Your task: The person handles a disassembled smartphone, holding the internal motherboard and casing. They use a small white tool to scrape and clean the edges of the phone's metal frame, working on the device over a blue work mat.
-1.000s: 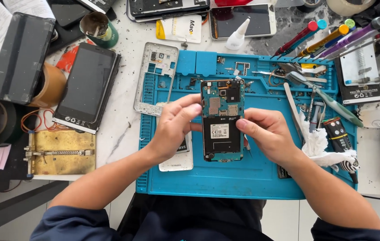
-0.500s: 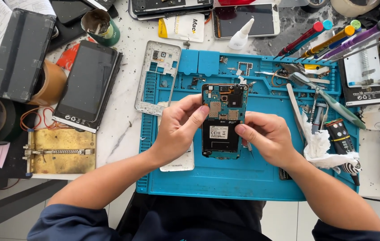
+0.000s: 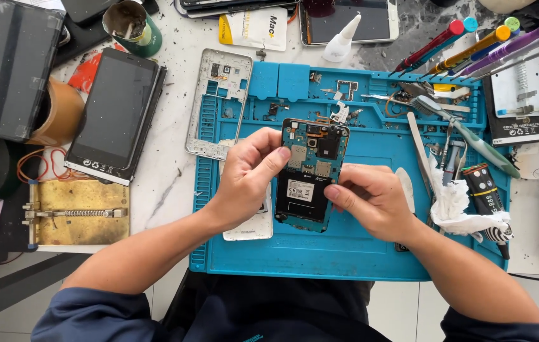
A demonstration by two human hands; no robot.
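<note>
Both hands are gripping the opened phone above the blue repair mat: left hand pinching its upper-left edge, right hand clamping the lower right. Probably best keeping fingertips off the exposed board, though contact points are hard to see.

Both forearms reach in from the lower edge, bare from the elbows down, with dark blue sleeves bunched at the upper arms. They angle toward each other so the hands meet near the middle of the view. The left hand is turned back-up with its wrist slightly raised, its fingers curled inward and the thumb pressed forward toward the index fingertip in a pinch. The right hand lies lower, knuckles up, fingers folded under, and its thumb stretches leftward toward the other hand. The two hands sit just beside each other, not touching.
</note>
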